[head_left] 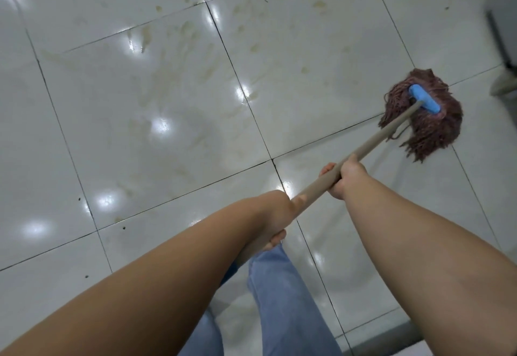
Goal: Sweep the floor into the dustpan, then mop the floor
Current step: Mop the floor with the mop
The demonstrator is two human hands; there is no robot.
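Observation:
A mop with reddish-brown strings [428, 129] and a blue clamp [424, 98] lies on the white tiled floor [156, 137] at the right. Its tan handle [383, 134] runs down-left to me. My right hand [345, 178] grips the handle partway along. My left hand [277, 216] grips it lower, near its end. Yellowish-brown smears and spots [179, 39] cover the wet, shiny tiles at upper centre.
A grey object with a dark edge [503, 28] stands at the far right, close to the mop head. My legs in blue jeans [282, 299] are at the bottom centre. Dark grout lines cross the floor, with small dark specks at the left.

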